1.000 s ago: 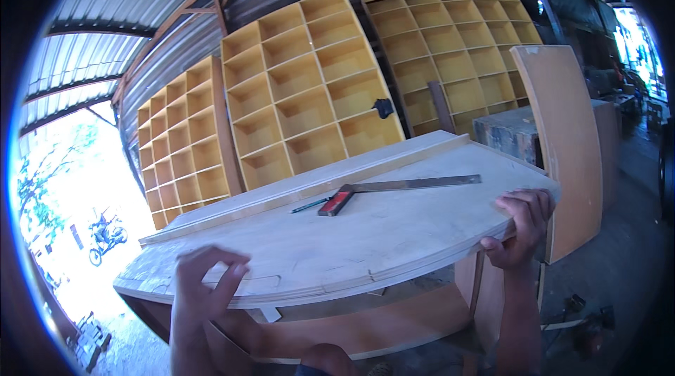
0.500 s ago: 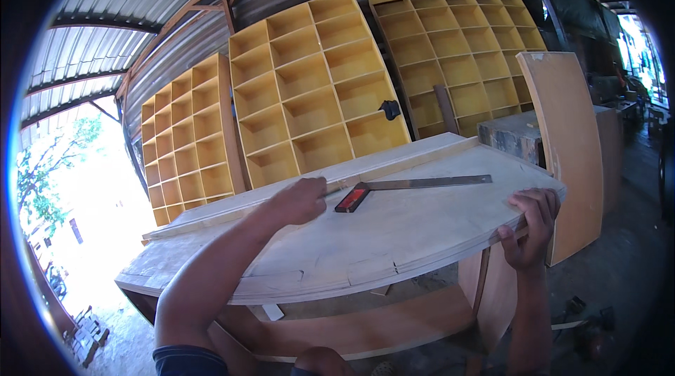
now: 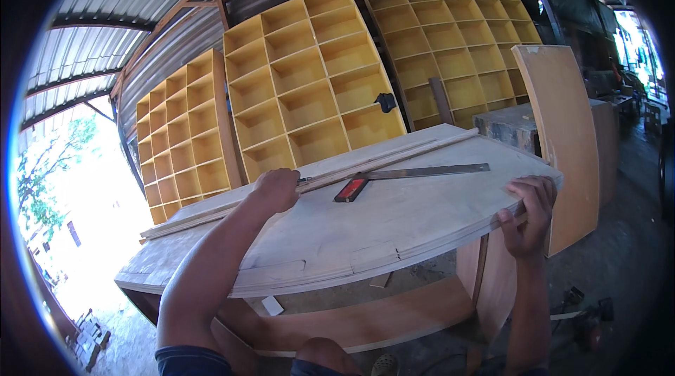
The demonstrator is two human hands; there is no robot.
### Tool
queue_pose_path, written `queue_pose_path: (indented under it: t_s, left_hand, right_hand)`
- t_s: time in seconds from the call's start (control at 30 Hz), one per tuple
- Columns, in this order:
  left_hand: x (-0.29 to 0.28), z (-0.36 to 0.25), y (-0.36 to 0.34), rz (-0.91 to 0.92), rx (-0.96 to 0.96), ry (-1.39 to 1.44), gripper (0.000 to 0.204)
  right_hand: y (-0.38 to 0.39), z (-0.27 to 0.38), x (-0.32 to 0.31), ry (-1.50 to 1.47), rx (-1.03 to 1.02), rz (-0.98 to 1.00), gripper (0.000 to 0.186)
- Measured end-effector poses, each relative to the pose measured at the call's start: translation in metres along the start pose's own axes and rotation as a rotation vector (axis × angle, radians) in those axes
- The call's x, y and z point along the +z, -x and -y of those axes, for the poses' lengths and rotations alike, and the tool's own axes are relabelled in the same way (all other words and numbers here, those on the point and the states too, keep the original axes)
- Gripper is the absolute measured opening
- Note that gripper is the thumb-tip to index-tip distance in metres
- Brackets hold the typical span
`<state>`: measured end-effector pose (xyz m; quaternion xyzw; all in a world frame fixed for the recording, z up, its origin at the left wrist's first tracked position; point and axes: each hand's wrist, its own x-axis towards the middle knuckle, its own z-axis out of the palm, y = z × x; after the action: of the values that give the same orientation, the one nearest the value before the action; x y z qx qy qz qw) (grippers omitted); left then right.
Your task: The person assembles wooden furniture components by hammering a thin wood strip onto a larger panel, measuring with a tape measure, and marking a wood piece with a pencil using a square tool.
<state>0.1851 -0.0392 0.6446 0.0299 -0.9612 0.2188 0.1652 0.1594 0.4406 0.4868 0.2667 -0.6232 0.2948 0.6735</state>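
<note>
Lying between hands (image 3: 276,189): try square (image 3: 411,177)

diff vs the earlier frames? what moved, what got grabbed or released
The left hand left the near edge of the plywood board and reached forward across it to the pencil beside the try square, closing over it; whether it grips the pencil is unclear. Nothing was let go. The right hand still grips the board's near right edge. The square, board and yellow shelf units have not moved.

Three yellow shelf units (image 3: 309,80), one try square (image 3: 394,177), two hands (image 3: 278,188).
</note>
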Motion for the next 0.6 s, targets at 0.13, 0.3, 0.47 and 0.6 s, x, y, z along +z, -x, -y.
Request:
queue_pose_path:
  t_s: [0.13, 0.3, 0.47, 0.6]
  left_hand:
    - [0.007, 0.008, -0.004, 0.029, -0.059, 0.030, 0.040]
    - [0.007, 0.016, -0.001, -0.022, 0.037, 0.097, 0.043]
    - [0.003, 0.007, -0.003, 0.059, -0.059, 0.005, 0.043]
    - [0.004, 0.004, 0.002, 0.033, 0.030, 0.057, 0.038]
  right_hand:
    - [-0.001, 0.003, -0.001, -0.006, 0.000, 0.009, 0.042]
    - [-0.003, 0.002, -0.003, -0.001, -0.015, 0.014, 0.040]
    - [-0.003, 0.001, -0.005, -0.012, -0.015, 0.018, 0.040]
    - [-0.002, -0.002, -0.008, 0.008, -0.024, 0.017, 0.040]
